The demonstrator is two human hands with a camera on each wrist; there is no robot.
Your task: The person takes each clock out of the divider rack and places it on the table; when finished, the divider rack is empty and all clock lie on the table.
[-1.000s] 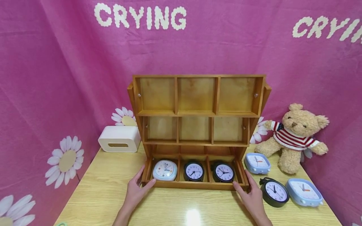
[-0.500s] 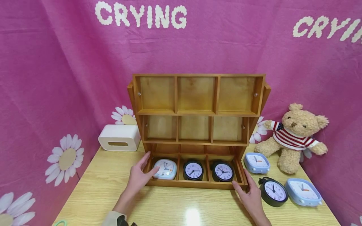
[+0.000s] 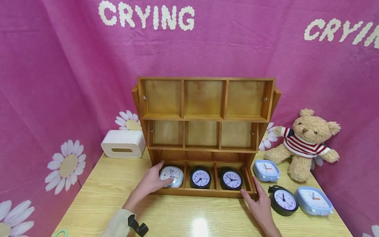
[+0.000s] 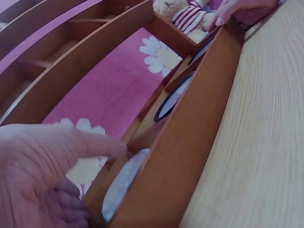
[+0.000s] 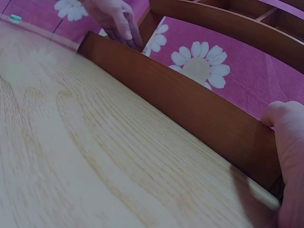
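A three-tier wooden shelf [image 3: 204,119] stands on the table. In its bottom row sit a light blue clock [image 3: 177,171] at left and two round black alarm clocks, a middle one [image 3: 200,178] and a right one [image 3: 231,179]. My left hand [image 3: 150,180] reaches into the left compartment, thumb extended over the light blue clock's face. In the left wrist view the thumb lies above that clock [image 4: 122,185]; whether it touches is unclear. My right hand [image 3: 261,206] grips the shelf's lower right corner, thumb at the front board [image 5: 185,102], fingers along the side.
Right of the shelf lie a blue clock [image 3: 266,170], a black alarm clock [image 3: 283,200] and a larger blue clock [image 3: 314,200]. A teddy bear [image 3: 305,144] sits behind them. A white tissue box [image 3: 123,143] stands at left. Pink cloth hangs behind.
My left hand has let go of the shelf's lower left corner and moved up and right, over the light blue clock. The right hand keeps its place at the right corner.
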